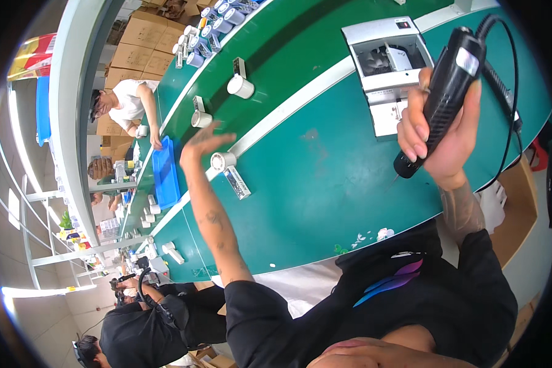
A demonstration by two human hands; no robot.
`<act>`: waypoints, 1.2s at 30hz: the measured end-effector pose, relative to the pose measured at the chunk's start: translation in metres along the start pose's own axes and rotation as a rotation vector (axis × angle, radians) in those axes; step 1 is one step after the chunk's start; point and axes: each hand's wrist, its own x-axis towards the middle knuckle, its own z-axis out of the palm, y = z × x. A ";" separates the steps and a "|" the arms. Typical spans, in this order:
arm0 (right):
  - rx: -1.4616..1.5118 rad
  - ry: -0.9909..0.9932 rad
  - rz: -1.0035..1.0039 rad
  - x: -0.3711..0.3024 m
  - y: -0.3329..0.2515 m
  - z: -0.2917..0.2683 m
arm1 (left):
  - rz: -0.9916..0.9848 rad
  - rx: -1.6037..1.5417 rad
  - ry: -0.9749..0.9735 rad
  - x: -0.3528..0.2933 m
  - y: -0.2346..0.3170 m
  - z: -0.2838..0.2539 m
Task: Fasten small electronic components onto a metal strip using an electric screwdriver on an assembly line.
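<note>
My right hand (449, 132) is wrapped round a black corded electric screwdriver (446, 92). Its thin bit points down over the green bench. My left arm stretches out to the left, and my left hand (203, 142) holds nothing, its fingers extended and apart. Just below those fingers, a white cylinder (222, 161) lies on its side with its round end facing me. A small printed box (237, 183) touches it or lies close beside it. Beyond the hand is another white cylinder (201, 119) with a small box behind it.
A white-and-grey machine with an open hopper (391, 60) stands behind the screwdriver. White scraps (384, 233) lie at the bench's near edge. A pale rail (300, 101) divides bench and green belt. Further left are a blue tray (165, 173) and co-workers; many cylinders stand far back.
</note>
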 end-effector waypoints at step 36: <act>-0.569 -0.048 -0.203 -0.005 0.007 0.003 | 0.975 -0.038 0.595 -0.155 0.230 0.122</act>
